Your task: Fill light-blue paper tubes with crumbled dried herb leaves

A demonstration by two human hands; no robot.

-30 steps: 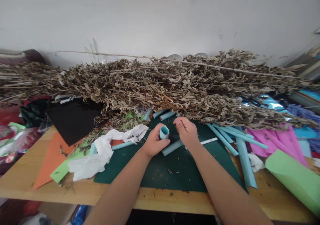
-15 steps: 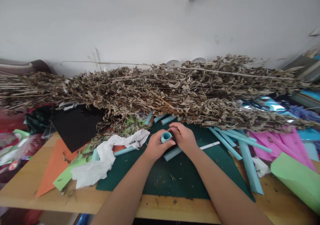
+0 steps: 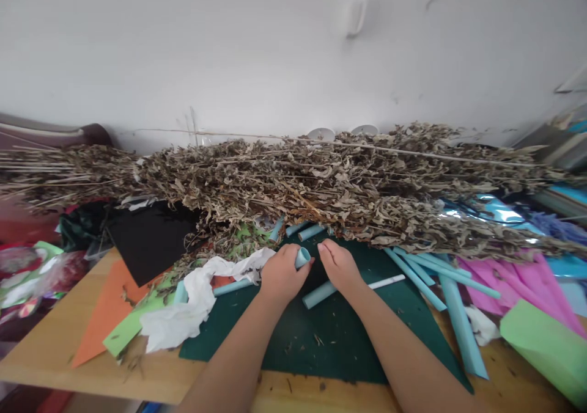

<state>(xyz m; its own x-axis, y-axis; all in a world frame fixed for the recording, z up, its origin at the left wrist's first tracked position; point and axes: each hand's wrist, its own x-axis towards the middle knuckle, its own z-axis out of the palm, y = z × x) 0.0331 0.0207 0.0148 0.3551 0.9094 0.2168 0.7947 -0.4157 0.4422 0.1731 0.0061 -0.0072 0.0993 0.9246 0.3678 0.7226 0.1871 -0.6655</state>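
Head view: my left hand [image 3: 280, 274] is clenched around a short light-blue paper roll [image 3: 302, 257], whose open end pokes out to the right of my thumb. My right hand [image 3: 338, 266] holds nothing; its fingers are curled loosely, fingertips just beside the roll's open end, and I cannot tell whether they touch it. Both hands sit over the far middle of the dark green cutting mat [image 3: 330, 339].

A longer blue paper tube [image 3: 320, 294] lies on the mat under my right wrist, with a thin white stick [image 3: 387, 282] running right from it. The near half of the mat is bare apart from leaf crumbs, and that is the open room I have. The mat's near edge lies close to the near edge of the wooden table [image 3: 151, 376].

The far side is closed off by one long heap of dried leafy branches [image 3: 321, 184], which overhangs the mat's far edge. Two more blue tubes [image 3: 305, 230] stick out from under it just beyond my hands. To the right I count about five long blue rolls [image 3: 426, 263] fanned over the mat's edge, then pink paper [image 3: 518, 278] and one green paper roll [image 3: 545, 346]. To the left lie one crumpled white tissue [image 3: 192, 297], an orange sheet [image 3: 103, 312] and a black sheet [image 3: 147, 239].
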